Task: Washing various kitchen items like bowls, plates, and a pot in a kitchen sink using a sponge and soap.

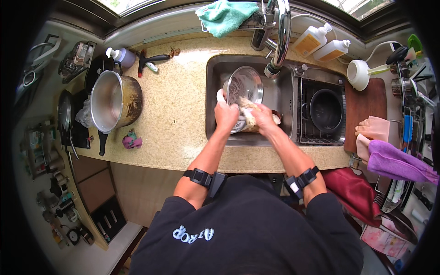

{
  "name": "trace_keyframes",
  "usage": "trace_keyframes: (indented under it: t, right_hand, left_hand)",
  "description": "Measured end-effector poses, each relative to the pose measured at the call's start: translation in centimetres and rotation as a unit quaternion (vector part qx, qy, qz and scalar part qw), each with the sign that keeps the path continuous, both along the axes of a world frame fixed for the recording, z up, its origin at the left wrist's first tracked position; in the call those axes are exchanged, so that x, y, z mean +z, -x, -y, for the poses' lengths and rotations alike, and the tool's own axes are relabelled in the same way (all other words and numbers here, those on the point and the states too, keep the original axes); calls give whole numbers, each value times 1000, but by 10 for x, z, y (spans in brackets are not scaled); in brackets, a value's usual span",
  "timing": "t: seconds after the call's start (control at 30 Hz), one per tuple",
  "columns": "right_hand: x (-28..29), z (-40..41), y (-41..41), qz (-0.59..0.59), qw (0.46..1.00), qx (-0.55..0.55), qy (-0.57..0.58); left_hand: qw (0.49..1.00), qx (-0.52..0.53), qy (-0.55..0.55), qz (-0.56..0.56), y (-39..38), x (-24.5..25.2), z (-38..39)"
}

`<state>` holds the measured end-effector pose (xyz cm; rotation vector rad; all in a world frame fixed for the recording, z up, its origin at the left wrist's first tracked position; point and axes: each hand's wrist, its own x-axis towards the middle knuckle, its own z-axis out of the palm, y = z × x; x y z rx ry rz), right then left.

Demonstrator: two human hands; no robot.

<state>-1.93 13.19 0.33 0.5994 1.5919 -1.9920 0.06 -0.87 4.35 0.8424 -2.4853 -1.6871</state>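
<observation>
Over the left basin of a steel sink (215, 72), my left hand (227, 115) grips the rim of a shiny metal bowl (245, 82), tilted with its inside towards me. My right hand (263, 118) holds a pale, yellowish scrubbing cloth (248, 106) against the bowl's lower edge; it is blurred. Beneath my hands, more dishes lie in the basin, among them a metal piece (239, 125), mostly hidden. The chrome faucet (283, 34) arches over the basin behind the bowl; no water stream can be made out.
A black bowl (326, 110) sits on the rack in the right basin, beside a wooden board (366, 103). A large pot (132, 101) and a crumpled cloth (132, 140) are at left. Behind the sink stand two white bottles (311, 41) and a teal cloth (225, 17) on a wire rack.
</observation>
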Motion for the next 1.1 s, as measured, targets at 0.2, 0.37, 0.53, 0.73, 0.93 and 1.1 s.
trace_keyframes:
  t: [0.2,0.37,0.53,0.73,0.93,1.1]
  right_hand:
    - [-28,-36,18,-277,844,241,-392]
    - [16,26,-10,25,999,37,-13]
    - [-8,-27,16,-274,825,205,-449]
    - [4,2,-1,-19,992,106,-66]
    - [-8,-9,4,-39,992,90,-84]
    - [-8,-34,19,-230,835,246,-436]
  left_hand:
    - [965,-185,79,168,8,38,9]
    - [969,52,181,-161,-14,1,-11]
    - [981,-138,134,-7,-2,24,-3]
    - [982,-27,134,-128,-14,16,-13]
    - [979,-13,113,-171,-12,2,-12]
    - [964,-200,175,-14,-8,11,0]
